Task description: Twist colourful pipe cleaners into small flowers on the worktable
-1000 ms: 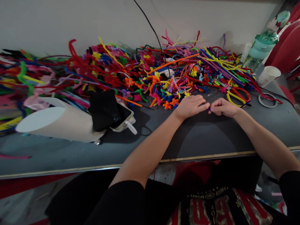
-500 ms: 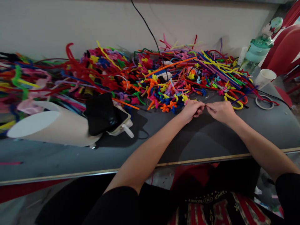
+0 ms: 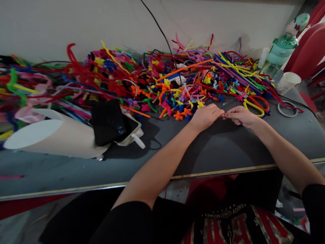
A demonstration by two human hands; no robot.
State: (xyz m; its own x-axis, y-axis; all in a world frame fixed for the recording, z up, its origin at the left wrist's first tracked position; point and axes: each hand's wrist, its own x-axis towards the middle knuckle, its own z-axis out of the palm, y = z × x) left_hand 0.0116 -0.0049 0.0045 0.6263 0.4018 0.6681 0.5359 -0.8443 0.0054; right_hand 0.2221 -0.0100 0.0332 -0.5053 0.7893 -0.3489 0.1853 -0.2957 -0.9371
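Observation:
My left hand point(image 3: 207, 117) and my right hand point(image 3: 240, 116) meet above the front part of the table, fingertips pinched together at one spot. Between them is a thin pipe cleaner, almost wholly covered by the fingers. A dark purple end point(image 3: 267, 114) shows past my right hand, beside the scissors. Those scissors point(image 3: 256, 106), with yellow and red handles, lie just behind my right hand. Close to my left hand, small pipe-cleaner flowers point(image 3: 183, 113) in orange, blue and yellow are heaped up.
A long pile of coloured pipe cleaners point(image 3: 101, 81) runs along the wall. At left lie a white tube-shaped object point(image 3: 73, 135) and a black device point(image 3: 108, 122). Rightward are a tape ring point(image 3: 287, 109), a paper cup point(image 3: 288, 83) and a green bottle point(image 3: 278, 56). A black cable point(image 3: 158, 25) hangs down.
The purple strand that stuck out behind my right hand toward the upper right has swung down, mostly out of sight. My right hand has turned slightly, its fingers more visible; the hands remain together.

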